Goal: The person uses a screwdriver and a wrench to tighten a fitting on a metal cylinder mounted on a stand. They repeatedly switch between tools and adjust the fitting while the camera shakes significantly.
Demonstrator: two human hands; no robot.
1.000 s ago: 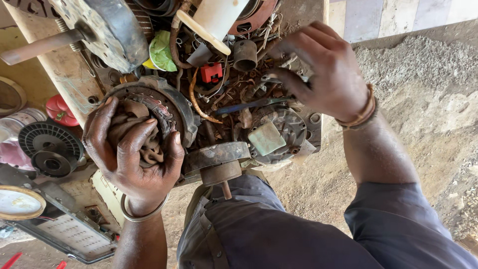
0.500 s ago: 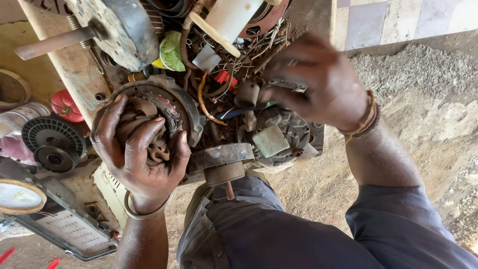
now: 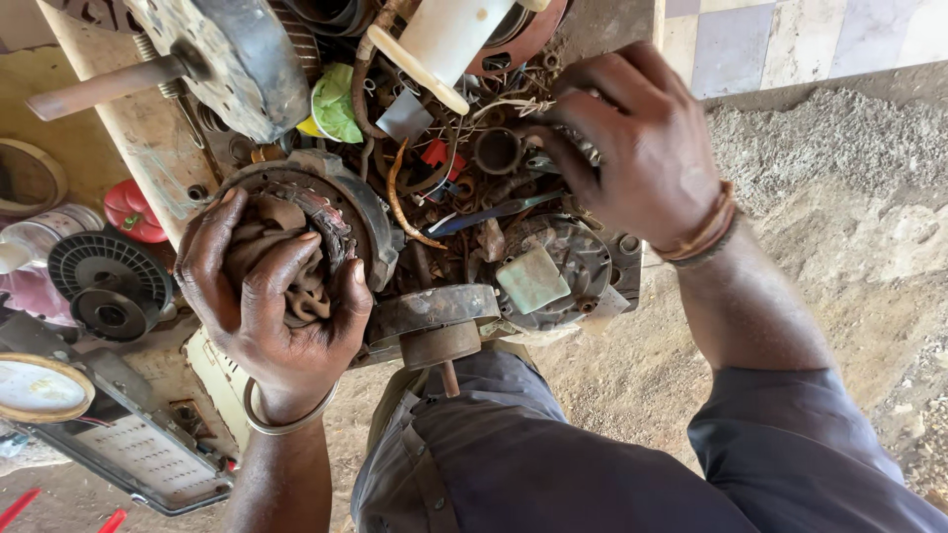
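My left hand (image 3: 272, 296) grips a round motor stator (image 3: 341, 212) with copper windings, its fingers curled into the bore over a brown rag. It sits at the left of a heap of scrap parts on a wooden bench (image 3: 148, 148). My right hand (image 3: 632, 148) reaches into the heap at the upper right, fingers bent down among wires and small metal pieces near a short metal ring (image 3: 497, 150). What its fingertips pinch is hidden. A metal bangle circles my left wrist; bands circle the right.
A grey motor housing with a shaft (image 3: 217, 59), a white plastic part (image 3: 444, 39) and a green cup (image 3: 336, 104) lie at the back. A rusty flanged part (image 3: 434, 321) sits at the front. A black fan wheel (image 3: 109, 281) and flat lamp (image 3: 118, 444) lie left. Gravel (image 3: 849, 197) lies right.
My right hand has moved up and left into the heap and closed its fingers over small parts. My left hand has kept its grip on the stator.
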